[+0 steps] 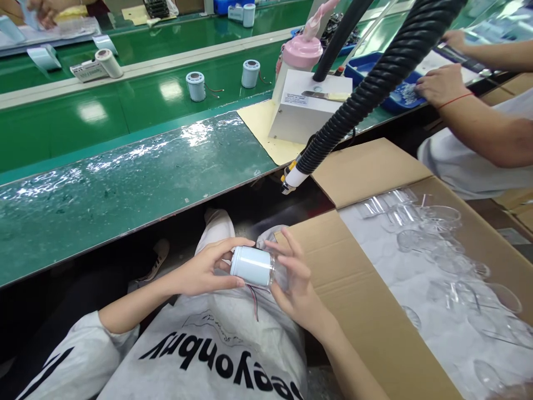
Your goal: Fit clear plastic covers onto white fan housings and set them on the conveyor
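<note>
Above my lap, a light-blue cylindrical housing (252, 266) lies on its side with thin red and black wires hanging below it. My left hand (210, 266) grips its left end between the thumb and fingers. At the other end, my right hand (295, 280) has its fingers curled around a clear plastic cup (281, 273), which meets the housing's right rim. Whether the two are joined I cannot tell. The fingers of my right hand partly hide the cup.
An open cardboard box (333, 261) with several clear plastic cups (445, 244) stands at my right. A black corrugated hose (353, 100) slants down in front of me. Similar blue cylinders (195, 86) stand on the green conveyor (137, 105). A co-worker's hand (445, 84) reaches into a blue tray (385, 100).
</note>
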Demonstrator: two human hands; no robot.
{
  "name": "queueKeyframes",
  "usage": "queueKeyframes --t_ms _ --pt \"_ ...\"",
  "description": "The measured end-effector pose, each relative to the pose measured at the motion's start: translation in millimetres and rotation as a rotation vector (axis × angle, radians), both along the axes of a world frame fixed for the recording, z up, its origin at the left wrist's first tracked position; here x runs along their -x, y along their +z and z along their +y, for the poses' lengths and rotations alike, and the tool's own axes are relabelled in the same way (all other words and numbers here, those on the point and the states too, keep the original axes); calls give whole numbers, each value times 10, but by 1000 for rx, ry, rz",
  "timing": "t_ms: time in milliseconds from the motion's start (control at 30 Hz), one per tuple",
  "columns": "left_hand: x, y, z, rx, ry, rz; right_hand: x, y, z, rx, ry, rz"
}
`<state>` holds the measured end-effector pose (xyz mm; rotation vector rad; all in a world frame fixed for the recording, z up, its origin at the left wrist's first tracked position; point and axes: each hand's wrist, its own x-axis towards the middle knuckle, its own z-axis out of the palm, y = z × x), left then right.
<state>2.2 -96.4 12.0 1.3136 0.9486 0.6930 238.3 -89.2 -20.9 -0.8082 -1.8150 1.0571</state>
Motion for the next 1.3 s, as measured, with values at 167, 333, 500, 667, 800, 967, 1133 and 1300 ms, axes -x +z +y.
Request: queueKeyframes --t_ms 167,333,500,667,800,967,1133,1300 --pt "19 11 35 45 -49 -11 -85 30 48 -148 222 -91" --pt "65 47 64 -38 -167 1 -101 66 21 438 198 115" --pt "55 -30 15 91 -143 -57 -74 93 -1 586 131 104" --pt "50 -162 -25 159 -157 -65 -49 117 -4 620 91 53" --pt "45 -184 -12 168 -136 -45 25 90 -2 871 124 186" --pt "31 -39 73 -50 -91 19 117 108 24 1058 120 280" --pt "6 59 72 -51 -106 24 165 165 20 1090 143 191" --pt "-28 20 16 193 60 -130 -137 70 272 768 -133 17"
